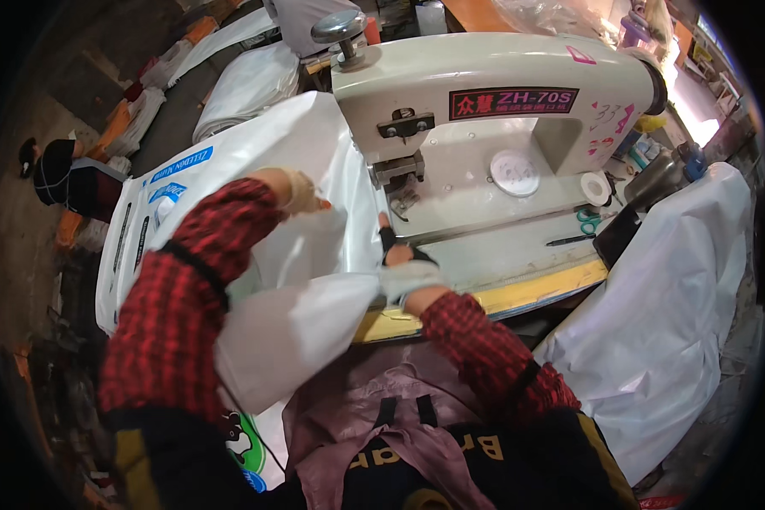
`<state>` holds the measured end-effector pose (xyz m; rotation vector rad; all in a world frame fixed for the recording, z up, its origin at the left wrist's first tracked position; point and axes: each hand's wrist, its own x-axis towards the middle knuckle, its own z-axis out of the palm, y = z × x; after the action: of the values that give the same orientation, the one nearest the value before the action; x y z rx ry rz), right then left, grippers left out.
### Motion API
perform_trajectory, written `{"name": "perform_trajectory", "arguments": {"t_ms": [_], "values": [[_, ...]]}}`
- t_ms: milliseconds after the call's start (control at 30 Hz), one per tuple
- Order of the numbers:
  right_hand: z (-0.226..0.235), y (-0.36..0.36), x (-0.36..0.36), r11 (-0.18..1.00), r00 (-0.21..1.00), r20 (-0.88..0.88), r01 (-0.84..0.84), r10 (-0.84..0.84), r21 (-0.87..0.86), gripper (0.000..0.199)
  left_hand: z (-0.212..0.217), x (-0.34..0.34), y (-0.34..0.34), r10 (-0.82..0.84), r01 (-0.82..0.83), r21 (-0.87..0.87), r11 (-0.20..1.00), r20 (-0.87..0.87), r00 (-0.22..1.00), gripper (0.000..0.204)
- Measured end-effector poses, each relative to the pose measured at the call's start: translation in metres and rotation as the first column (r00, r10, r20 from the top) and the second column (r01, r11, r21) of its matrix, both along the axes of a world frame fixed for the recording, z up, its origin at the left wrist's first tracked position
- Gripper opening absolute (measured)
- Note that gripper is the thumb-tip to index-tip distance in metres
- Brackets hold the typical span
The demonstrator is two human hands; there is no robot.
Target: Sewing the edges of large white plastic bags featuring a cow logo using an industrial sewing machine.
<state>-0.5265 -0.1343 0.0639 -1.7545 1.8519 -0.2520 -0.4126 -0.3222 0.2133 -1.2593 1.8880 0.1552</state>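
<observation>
A large white woven plastic bag (302,242) with blue print spreads under my left arm and reaches the head of a cream sewing machine (484,76). On the bag lies my gloved left hand (302,192), fingers reaching right over its surface and slightly blurred. Beside the machine's presser foot (402,200), my right hand (408,270), in a pale glove with black finger covers, pinches the bag's edge. Its index finger points up along that edge. A loose flap of the bag hangs toward my lap, between my forearms.
A stack of folded white bags (251,89) lies behind on the left. On the machine bed are a white disc (515,172), a tape roll (596,189), teal-handled scissors (587,221) and a black pen (571,240). White sheeting (663,314) drapes at right. The table has a yellow edge (501,297).
</observation>
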Motion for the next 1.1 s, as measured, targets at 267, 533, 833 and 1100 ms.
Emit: {"name": "perform_trajectory", "arguments": {"t_ms": [267,533,833,1100], "values": [[0.093,0.009,-0.015,0.947,0.816,0.481,0.286,-0.322,0.148,0.07,0.082,0.071,0.141,0.031,0.263,0.537,0.801,-0.476,0.879,0.04],[0.048,0.055,0.019,0.989,0.998,-0.057,-0.01,0.001,-0.146,0.039,-0.01,0.035,0.317,-0.553,0.703,0.27,0.657,-0.461,0.694,0.009],[0.035,0.114,0.046,0.981,0.991,0.099,-0.105,0.089,0.166,0.057,0.04,0.093,0.26,-0.541,0.718,0.369,0.591,-0.479,0.691,0.021],[0.039,-0.016,0.005,0.997,0.997,0.046,0.055,-0.058,0.058,0.044,0.106,0.075,0.219,-0.684,0.733,-0.205,0.649,-0.579,0.443,0.017]]}}
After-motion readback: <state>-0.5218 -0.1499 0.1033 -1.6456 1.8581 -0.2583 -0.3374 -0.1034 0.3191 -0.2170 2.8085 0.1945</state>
